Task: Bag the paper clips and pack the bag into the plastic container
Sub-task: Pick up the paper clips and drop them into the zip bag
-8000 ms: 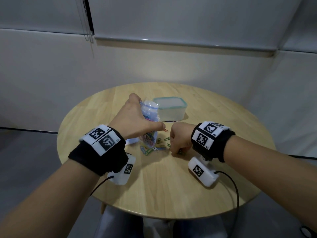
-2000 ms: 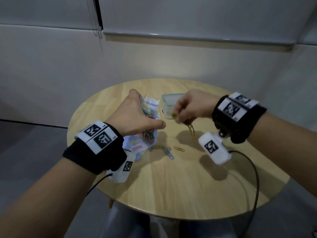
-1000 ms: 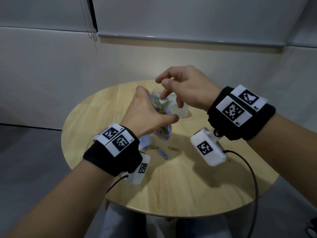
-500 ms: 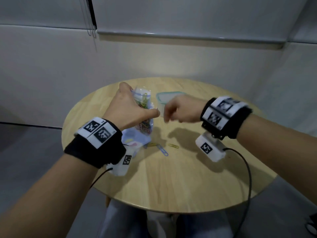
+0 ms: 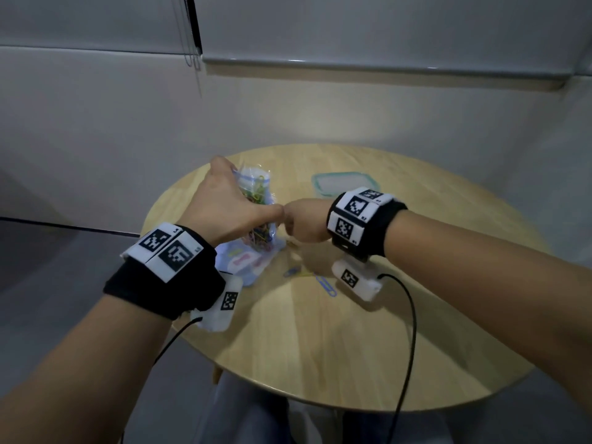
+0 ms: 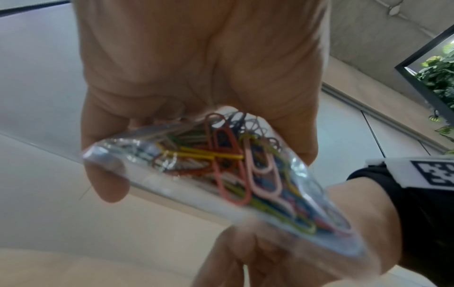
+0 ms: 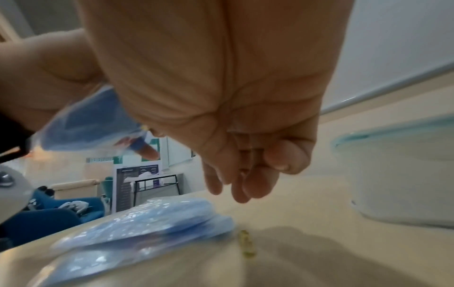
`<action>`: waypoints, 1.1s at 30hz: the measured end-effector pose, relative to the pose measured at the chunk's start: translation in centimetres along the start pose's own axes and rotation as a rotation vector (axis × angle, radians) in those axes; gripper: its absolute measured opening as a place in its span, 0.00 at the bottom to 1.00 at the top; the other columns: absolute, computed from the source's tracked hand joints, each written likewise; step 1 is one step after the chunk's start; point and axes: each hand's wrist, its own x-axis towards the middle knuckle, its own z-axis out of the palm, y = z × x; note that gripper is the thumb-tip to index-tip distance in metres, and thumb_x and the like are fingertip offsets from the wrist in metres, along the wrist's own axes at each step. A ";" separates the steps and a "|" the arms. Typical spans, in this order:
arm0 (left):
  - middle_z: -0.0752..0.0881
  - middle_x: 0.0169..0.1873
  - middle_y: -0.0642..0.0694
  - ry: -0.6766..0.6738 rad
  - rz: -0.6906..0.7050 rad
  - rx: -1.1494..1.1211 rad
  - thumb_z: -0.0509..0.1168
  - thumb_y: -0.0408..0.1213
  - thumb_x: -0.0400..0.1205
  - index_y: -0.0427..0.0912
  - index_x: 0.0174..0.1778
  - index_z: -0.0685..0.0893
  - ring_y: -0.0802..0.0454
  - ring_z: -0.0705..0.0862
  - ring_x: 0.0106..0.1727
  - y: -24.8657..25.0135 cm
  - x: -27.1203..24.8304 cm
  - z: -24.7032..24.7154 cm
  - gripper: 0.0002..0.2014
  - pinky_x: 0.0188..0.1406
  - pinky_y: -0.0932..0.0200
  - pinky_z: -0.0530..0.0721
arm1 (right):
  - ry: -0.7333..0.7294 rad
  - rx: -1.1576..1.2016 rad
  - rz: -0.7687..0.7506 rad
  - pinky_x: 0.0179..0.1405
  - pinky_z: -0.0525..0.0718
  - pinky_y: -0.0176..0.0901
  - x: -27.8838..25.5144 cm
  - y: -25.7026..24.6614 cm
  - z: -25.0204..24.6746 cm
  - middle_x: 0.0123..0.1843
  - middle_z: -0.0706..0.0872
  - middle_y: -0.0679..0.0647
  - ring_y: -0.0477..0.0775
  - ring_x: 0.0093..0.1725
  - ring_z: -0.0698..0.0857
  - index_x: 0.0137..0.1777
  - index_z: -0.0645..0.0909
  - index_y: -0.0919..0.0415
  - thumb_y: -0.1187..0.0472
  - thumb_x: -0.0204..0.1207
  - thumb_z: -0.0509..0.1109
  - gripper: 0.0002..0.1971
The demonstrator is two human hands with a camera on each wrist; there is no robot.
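My left hand [image 5: 230,209] grips a clear zip bag [image 5: 256,200] upright above the table; the bag [image 6: 233,165] is packed with coloured paper clips. My right hand [image 5: 304,224] hangs low beside the bag's bottom, close to my left thumb. Its fingers [image 7: 245,174] are curled together with the thumb and nothing shows between them. A yellow-green clip [image 7: 247,244] lies on the wood just below them. Two more loose clips, one blue [image 5: 326,285] and one grey-blue [image 5: 293,272], lie nearer me. The lidded plastic container [image 5: 344,184] stands behind my right wrist.
A flat blue pack of spare bags [image 5: 246,262] lies on the round wooden table [image 5: 320,347] under the held bag. The container [image 7: 403,174] is close on the right of my right hand. A cable runs from each wrist camera over the table's near edge.
My right hand has dropped from the bag's mouth, where it was a second ago, down to table height beside the bag. My left hand keeps hold of the bag.
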 end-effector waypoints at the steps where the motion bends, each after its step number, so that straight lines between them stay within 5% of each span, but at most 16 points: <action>1: 0.81 0.48 0.46 -0.005 -0.005 0.012 0.81 0.52 0.62 0.42 0.57 0.67 0.56 0.80 0.41 -0.1 0.0 0.0 0.37 0.29 0.61 0.73 | -0.001 0.023 0.020 0.45 0.74 0.42 0.1 0.4 -0.1 0.55 0.80 0.52 0.54 0.47 0.76 0.67 0.80 0.54 0.72 0.77 0.57 0.23; 4: 0.80 0.50 0.46 -0.015 -0.018 0.022 0.81 0.53 0.63 0.43 0.58 0.66 0.55 0.80 0.44 -0.2 0.1 -0.1 0.38 0.30 0.60 0.73 | -0.031 0.013 0.073 0.55 0.83 0.47 -0.2 1.8 0.6 0.61 0.85 0.53 0.56 0.52 0.83 0.61 0.82 0.51 0.70 0.75 0.58 0.21; 9: 0.79 0.49 0.47 -0.013 -0.016 -0.006 0.81 0.51 0.63 0.42 0.57 0.67 0.54 0.80 0.44 0.1 0.1 -0.1 0.37 0.29 0.60 0.73 | -0.043 0.023 0.036 0.63 0.80 0.46 -0.7 1.7 1.9 0.62 0.85 0.51 0.55 0.61 0.83 0.65 0.82 0.53 0.65 0.78 0.60 0.18; 13: 0.80 0.51 0.45 -0.031 -0.015 0.022 0.81 0.53 0.62 0.42 0.57 0.66 0.50 0.81 0.48 0.3 -0.1 0.2 0.38 0.31 0.59 0.73 | 0.006 0.039 -0.039 0.46 0.80 0.41 -1.6 1.2 2.1 0.52 0.90 0.52 0.54 0.51 0.86 0.52 0.88 0.56 0.57 0.75 0.70 0.10; 16: 0.80 0.51 0.45 -0.040 -0.015 0.015 0.81 0.52 0.62 0.41 0.58 0.67 0.50 0.82 0.49 0.4 -0.2 0.5 0.38 0.32 0.58 0.75 | 0.023 0.040 -0.073 0.32 0.77 0.39 -2.7 0.4 2.6 0.41 0.89 0.51 0.51 0.41 0.84 0.46 0.89 0.57 0.49 0.69 0.76 0.12; 22: 0.81 0.49 0.45 -0.054 -0.001 -0.015 0.81 0.50 0.62 0.41 0.58 0.67 0.53 0.82 0.44 1.0 -0.4 0.7 0.37 0.29 0.58 0.74 | 0.018 0.097 -0.141 0.44 0.80 0.39 -2.9 -0.1 2.8 0.45 0.88 0.51 0.47 0.42 0.82 0.51 0.88 0.59 0.65 0.69 0.76 0.11; 26: 0.82 0.51 0.44 -0.057 0.003 -0.010 0.81 0.51 0.61 0.41 0.58 0.68 0.49 0.83 0.47 1.1 -0.5 0.7 0.38 0.31 0.57 0.75 | 0.012 0.059 -0.108 0.45 0.83 0.42 -2.6 -0.3 3.1 0.42 0.85 0.50 0.49 0.43 0.82 0.48 0.88 0.59 0.65 0.70 0.72 0.07; 33: 0.81 0.52 0.45 -0.044 0.005 0.009 0.81 0.52 0.61 0.41 0.57 0.68 0.49 0.82 0.48 1.0 -0.8 0.5 0.38 0.31 0.57 0.74 | -0.003 0.200 -0.021 0.35 0.79 0.39 -3.1 1.3 1.8 0.36 0.84 0.47 0.49 0.38 0.82 0.50 0.87 0.58 0.70 0.69 0.70 0.12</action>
